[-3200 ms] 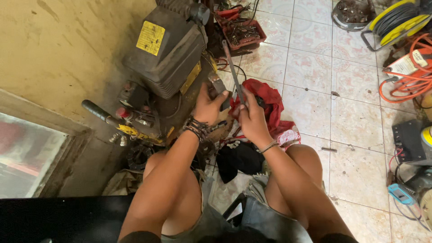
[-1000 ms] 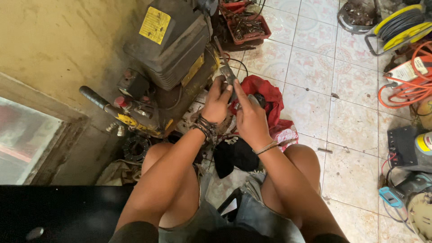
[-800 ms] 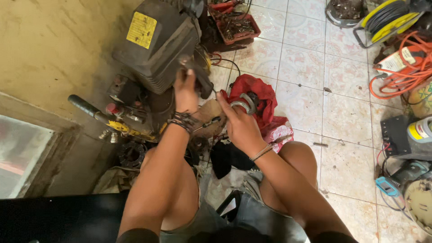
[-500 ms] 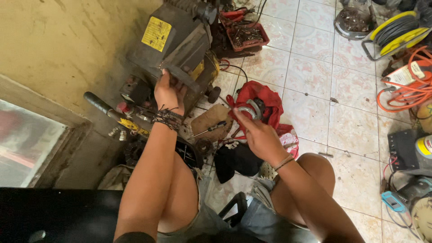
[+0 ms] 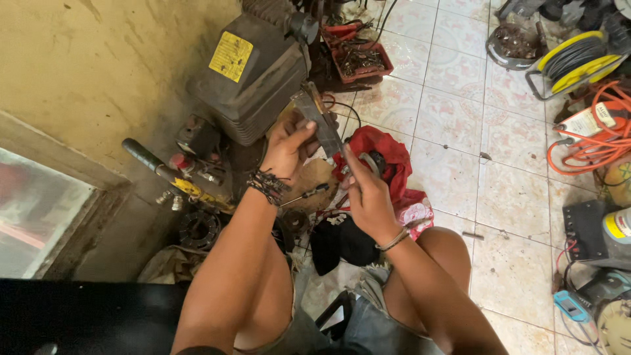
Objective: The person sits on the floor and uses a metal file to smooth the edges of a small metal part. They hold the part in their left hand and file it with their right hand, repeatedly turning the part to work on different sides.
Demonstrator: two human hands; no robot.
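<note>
My left hand (image 5: 286, 146), with dark bracelets at the wrist, grips a flat, dirty grey metal bar (image 5: 317, 120) and holds it tilted up in front of me. My right hand (image 5: 365, 193) is just right of the bar's lower end, fingers curled around a small dark round part (image 5: 374, 162); what that part is I cannot make out. Both hands hover over a red rag (image 5: 388, 152) and a greasy black engine block (image 5: 255, 73) with a yellow label (image 5: 231, 56).
A yellow-handled tool (image 5: 172, 177) lies left by the wall. A red tray (image 5: 358, 58) of bits sits behind the engine. Orange cable (image 5: 591, 135), a yellow cable reel (image 5: 578, 59) and a black cloth (image 5: 342, 240) lie on the tiled floor (image 5: 499, 190).
My left hand left the engine top and came back toward me holding the grey metal bar. My right hand rose from the red rag to meet it.
</note>
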